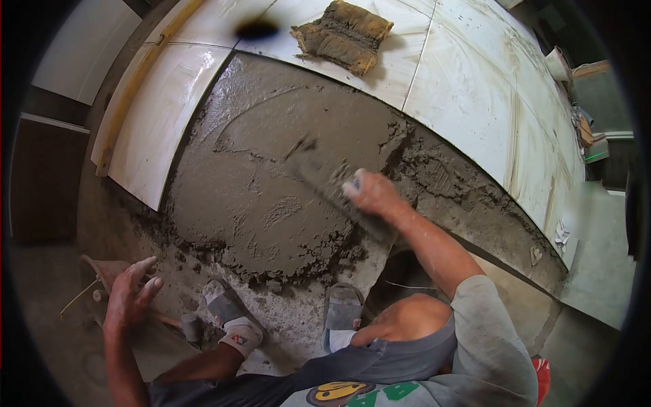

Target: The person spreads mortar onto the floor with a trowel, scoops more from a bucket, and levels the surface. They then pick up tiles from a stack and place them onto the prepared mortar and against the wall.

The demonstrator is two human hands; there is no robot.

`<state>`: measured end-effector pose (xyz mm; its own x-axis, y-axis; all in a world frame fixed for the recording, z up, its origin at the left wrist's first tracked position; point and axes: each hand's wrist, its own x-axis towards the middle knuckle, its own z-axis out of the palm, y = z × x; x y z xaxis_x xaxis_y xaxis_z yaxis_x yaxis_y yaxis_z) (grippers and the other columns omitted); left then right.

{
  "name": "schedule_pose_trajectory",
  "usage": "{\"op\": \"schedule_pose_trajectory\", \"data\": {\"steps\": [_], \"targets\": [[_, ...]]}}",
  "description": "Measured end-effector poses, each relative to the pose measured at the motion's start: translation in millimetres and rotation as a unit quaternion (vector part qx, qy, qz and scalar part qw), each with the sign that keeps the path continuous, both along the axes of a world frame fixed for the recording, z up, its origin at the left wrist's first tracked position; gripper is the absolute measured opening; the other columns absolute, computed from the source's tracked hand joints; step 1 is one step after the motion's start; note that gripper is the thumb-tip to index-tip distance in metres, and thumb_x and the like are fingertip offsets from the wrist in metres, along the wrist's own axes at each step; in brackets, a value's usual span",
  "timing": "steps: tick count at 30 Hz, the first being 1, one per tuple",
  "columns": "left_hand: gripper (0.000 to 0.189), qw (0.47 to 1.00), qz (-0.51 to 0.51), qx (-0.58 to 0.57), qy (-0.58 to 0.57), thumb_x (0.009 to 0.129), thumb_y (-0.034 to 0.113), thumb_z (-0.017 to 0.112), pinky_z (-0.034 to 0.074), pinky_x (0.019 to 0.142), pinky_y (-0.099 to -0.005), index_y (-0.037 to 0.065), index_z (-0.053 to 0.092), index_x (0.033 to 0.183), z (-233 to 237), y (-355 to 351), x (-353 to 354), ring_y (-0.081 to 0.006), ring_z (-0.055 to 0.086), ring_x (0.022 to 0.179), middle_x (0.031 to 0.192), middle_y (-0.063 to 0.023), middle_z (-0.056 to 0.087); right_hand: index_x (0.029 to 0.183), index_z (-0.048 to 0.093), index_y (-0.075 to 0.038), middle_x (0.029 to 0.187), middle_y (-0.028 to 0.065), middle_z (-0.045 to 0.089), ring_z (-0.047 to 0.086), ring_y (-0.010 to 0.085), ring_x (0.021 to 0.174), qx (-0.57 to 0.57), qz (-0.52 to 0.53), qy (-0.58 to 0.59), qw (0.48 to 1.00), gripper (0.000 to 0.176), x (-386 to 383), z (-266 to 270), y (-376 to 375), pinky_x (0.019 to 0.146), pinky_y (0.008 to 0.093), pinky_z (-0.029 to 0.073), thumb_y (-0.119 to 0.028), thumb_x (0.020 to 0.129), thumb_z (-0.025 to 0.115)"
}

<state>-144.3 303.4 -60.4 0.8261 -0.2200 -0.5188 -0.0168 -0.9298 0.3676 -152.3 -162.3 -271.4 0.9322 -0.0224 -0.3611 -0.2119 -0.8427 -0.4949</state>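
My right hand [377,195] is closed around the handle of a mortar-smeared trowel [313,173], whose long blade lies over the wet mortar [234,183] and is blurred by motion. The grey mortar bed is smooth in the middle and crumbly along its near and right edges. At the lower left, my left hand [130,293] is raised with its dusty fingers apart and nothing in them. Beside and partly behind it are a dusty, rounded container [95,270] and a mallet [192,327] with a wooden handle.
Pale tiles [475,88] border the mortar at the back and right, with another tile [163,115] at left. A yellow-brown straightedge [135,85] lies along that tile. A dirty sponge-like pad [342,35] rests at the back. My sandalled feet [343,315] stand at the near edge.
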Motion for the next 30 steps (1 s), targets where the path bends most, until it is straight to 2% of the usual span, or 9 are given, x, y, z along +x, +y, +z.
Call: {"op": "schedule_pose_trajectory", "data": {"steps": [4,10,13,15,18,21,24,27,30], "targets": [[0.045,0.999,-0.031,0.004,-0.004,0.082,0.019,0.066,0.048,0.086,-0.038,0.002,0.056,0.123,3.2,-21.1,12.7,-0.0302,0.062,0.097,0.106,-0.0182,0.064,0.085,0.057,0.003,0.073,0.0241,0.064,0.064,0.0427,0.072,0.008,0.192,0.05,0.98,0.043,-56.5,6.7,49.1,0.066,0.0512,0.052,-0.04,0.086,0.052],[0.045,0.998,-0.05,-0.026,-0.021,0.084,0.023,0.065,0.047,0.086,-0.0372,0.002,0.057,0.122,4.8,-47.2,39.2,-0.0307,0.062,0.098,0.107,-0.0179,0.064,0.082,0.059,-0.001,0.069,0.022,0.063,0.063,0.041,0.07,0.041,0.298,0.108,0.947,0.039,-112.5,31.5,32.2,0.066,0.0509,0.051,-0.04,0.084,0.056],[0.045,0.998,-0.058,-0.034,-0.008,0.084,0.024,0.066,0.047,0.086,-0.0371,0.002,0.057,0.122,2.1,-63.3,52.7,-0.0296,0.062,0.098,0.107,-0.0174,0.064,0.08,0.058,-0.002,0.069,0.0222,0.062,0.063,0.0411,0.069,0.026,0.227,0.116,0.967,0.039,-135.4,63.6,1.6,0.064,0.0508,0.05,-0.041,0.082,0.058],[0.044,0.996,-0.079,-0.041,-0.007,0.085,0.022,0.064,0.047,0.085,-0.0358,0.002,0.057,0.123,-0.8,-77.5,64.2,-0.0278,0.062,0.096,0.105,-0.0168,0.064,0.078,0.057,-0.003,0.067,0.0231,0.06,0.062,0.0417,0.067,-0.01,0.012,0.064,0.998,0.039,-160.3,83.2,-23.5,0.063,0.0507,0.049,-0.041,0.079,0.062],[0.042,0.991,-0.127,-0.032,-0.026,0.086,0.017,0.059,0.048,0.084,-0.0342,0.003,0.055,0.126,-7.4,-101.8,81.2,-0.0243,0.061,0.095,0.108,-0.0154,0.063,0.075,0.054,-0.003,0.066,0.0241,0.059,0.06,0.0435,0.066,-0.028,-0.198,0.048,0.979,0.037,-211.6,114.0,-64.4,0.062,0.0509,0.048,-0.037,0.076,0.067],[0.044,0.973,-0.223,-0.029,-0.044,0.088,0.021,0.059,0.044,0.094,-0.038,0.003,0.054,0.128,-35.8,-119.3,99.3,-0.0265,0.058,0.109,0.117,-0.0174,0.061,0.074,0.054,-0.001,0.064,0.0214,0.056,0.056,0.0386,0.06,-0.031,-0.276,0.06,0.959,0.037,-283.8,150.1,-90.3,0.057,0.0434,0.044,-0.035,0.074,0.068],[0.04,0.942,-0.331,0.001,-0.057,0.089,0.016,0.057,0.045,0.093,-0.0406,0.002,0.054,0.126,-92.4,-123.0,126.0,-0.0309,0.059,0.106,0.114,-0.0199,0.061,0.075,0.054,0.0,0.065,0.0203,0.056,0.057,0.0348,0.062,-0.026,-0.365,0.107,0.925,0.034,-370.5,183.9,-85.4,0.06,0.0426,0.044,-0.032,0.073,0.067],[0.037,0.903,-0.42,0.076,-0.051,0.085,0.01,0.059,0.046,0.084,-0.0415,0.001,0.056,0.12,-95.1,-162.3,107.1,-0.0353,0.059,0.095,0.106,-0.0215,0.062,0.078,0.056,0.0,0.066,0.0177,0.061,0.062,0.033,0.062,0.033,-0.403,0.192,0.894,0.035,-477.9,189.9,-66.0,0.059,0.0421,0.046,-0.034,0.074,0.063],[0.037,0.876,-0.478,0.067,-0.003,0.086,0.009,0.058,0.047,0.083,-0.0415,0.0,0.055,0.122,-106.8,-189.1,108.1,-0.034,0.06,0.095,0.107,-0.0212,0.062,0.081,0.061,-0.001,0.068,0.0115,0.065,0.064,0.0225,0.062,0.171,-0.517,0.382,0.747,0.034,-542.7,202.2,-42.2,0.059,0.0365,0.048,-0.033,0.072,0.064]]}}
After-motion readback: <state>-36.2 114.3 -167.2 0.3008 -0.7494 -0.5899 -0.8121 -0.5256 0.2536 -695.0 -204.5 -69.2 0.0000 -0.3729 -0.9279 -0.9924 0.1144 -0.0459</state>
